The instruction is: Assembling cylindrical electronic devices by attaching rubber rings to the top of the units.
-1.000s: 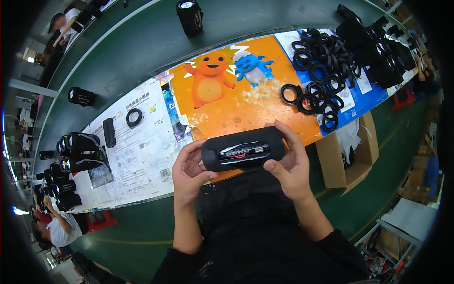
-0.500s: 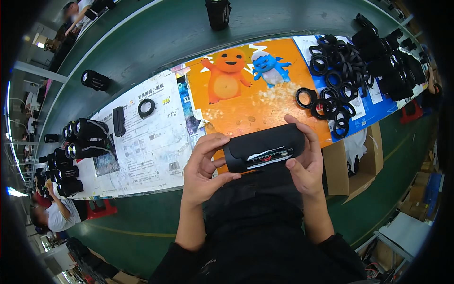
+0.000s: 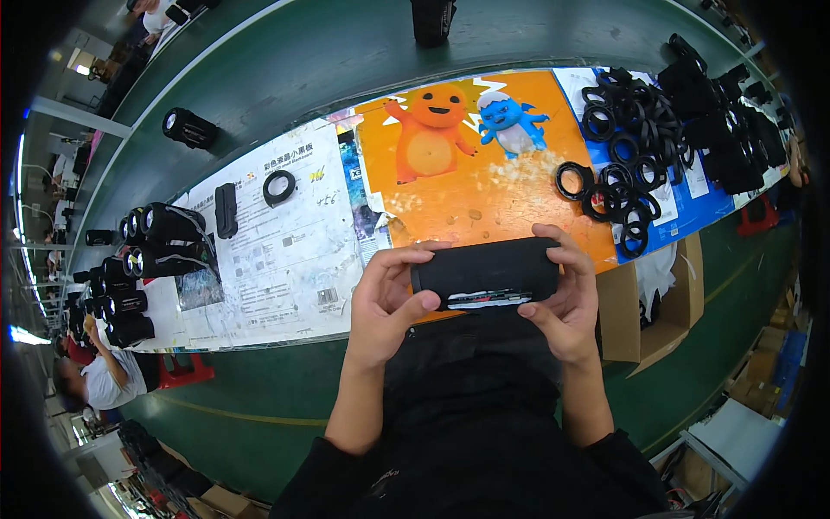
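A black cylindrical speaker body (image 3: 488, 264) lies level between my two hands, just above the near edge of an orange mat (image 3: 415, 216). My left hand (image 3: 383, 298) grips its left end, fingers on top and thumb at the lower side. At the other end, my right hand (image 3: 571, 303) holds it the same way. A long slot (image 3: 488, 299) on the side toward me shows a white edge and some parts within. Left of the mat, on a white printed sheet (image 3: 285, 251), are a black ring (image 3: 267, 192) and a narrow black piece (image 3: 226, 210).
Black rings (image 3: 635, 121) are heaped at the right, beside black speaker parts (image 3: 726, 130). Several black speakers (image 3: 164, 227) stand at the left. Beyond runs a green belt (image 3: 328, 78) carrying speakers (image 3: 190, 128). An open cardboard box (image 3: 621, 324) sits below right. A person (image 3: 112, 381) works far left.
Both hands have turned the speaker body, so its slot now faces lower and shows as a thinner strip. The whole view has shifted slightly, moving the table's things to the right.
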A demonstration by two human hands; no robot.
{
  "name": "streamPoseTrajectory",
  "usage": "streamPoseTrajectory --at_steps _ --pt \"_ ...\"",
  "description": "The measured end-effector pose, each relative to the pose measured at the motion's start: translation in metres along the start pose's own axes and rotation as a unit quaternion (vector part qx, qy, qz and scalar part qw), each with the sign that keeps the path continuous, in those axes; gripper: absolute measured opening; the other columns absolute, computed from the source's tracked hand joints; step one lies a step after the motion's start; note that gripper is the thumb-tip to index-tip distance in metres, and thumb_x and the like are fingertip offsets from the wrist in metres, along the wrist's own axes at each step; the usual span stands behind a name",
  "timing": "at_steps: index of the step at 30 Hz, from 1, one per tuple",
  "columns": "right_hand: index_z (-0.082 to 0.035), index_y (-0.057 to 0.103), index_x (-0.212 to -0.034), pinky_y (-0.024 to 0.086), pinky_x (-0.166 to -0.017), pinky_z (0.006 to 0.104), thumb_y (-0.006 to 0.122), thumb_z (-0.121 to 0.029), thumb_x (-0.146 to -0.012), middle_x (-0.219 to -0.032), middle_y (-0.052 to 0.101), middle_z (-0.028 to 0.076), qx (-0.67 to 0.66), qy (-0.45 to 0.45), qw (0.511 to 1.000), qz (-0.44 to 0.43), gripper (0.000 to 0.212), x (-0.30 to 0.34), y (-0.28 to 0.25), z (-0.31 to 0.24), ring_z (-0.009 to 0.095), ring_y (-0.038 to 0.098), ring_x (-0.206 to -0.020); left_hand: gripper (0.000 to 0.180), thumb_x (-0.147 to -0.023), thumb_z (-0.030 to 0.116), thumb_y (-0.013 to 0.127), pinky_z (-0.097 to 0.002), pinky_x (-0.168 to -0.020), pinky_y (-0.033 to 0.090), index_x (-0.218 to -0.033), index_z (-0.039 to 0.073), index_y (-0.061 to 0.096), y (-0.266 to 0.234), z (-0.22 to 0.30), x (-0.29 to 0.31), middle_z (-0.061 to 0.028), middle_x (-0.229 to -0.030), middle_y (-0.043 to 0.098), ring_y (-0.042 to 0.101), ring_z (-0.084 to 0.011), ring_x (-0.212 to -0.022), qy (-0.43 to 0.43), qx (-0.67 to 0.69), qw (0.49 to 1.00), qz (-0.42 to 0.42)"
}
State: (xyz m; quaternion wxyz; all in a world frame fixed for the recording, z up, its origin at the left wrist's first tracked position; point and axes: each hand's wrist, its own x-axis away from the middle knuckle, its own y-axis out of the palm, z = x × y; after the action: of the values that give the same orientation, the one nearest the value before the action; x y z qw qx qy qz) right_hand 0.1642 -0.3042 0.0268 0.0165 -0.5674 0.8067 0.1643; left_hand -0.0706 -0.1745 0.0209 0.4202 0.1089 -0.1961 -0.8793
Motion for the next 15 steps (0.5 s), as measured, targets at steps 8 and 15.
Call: streamPoseTrajectory --at_steps 8,15 --pt "-0.008 0.058 -0.143 0.046 -0.123 0.0412 0.089 0.012 -0.080 -0.158 0.049 0.022 0.094 0.016 0.995 -0.032 0.074 -0.002 -0.011 0.008 0.032 0.051 -0.149 0.072 -0.085 -0.013 0.088 -0.0485 -0.120 0.055 -0.148 -0.003 0.054 0.015 0.005 -0.001 -0.0252 -0.155 0.057 0.055 -0.0339 -0.150 0.066 -0.020 0.998 -0.002" --pt "-0.008 0.060 -0.140 0.057 -0.111 0.0412 0.095 0.009 -0.075 -0.153 0.054 0.021 0.105 -0.026 0.993 -0.041 0.076 -0.002 -0.013 0.005 0.030 0.058 -0.141 0.073 -0.088 -0.009 0.086 -0.0445 -0.120 0.052 -0.152 -0.004 0.051 0.008 0.007 -0.001 -0.0238 -0.150 0.059 0.058 -0.0313 -0.146 0.024 0.026 0.999 -0.011"
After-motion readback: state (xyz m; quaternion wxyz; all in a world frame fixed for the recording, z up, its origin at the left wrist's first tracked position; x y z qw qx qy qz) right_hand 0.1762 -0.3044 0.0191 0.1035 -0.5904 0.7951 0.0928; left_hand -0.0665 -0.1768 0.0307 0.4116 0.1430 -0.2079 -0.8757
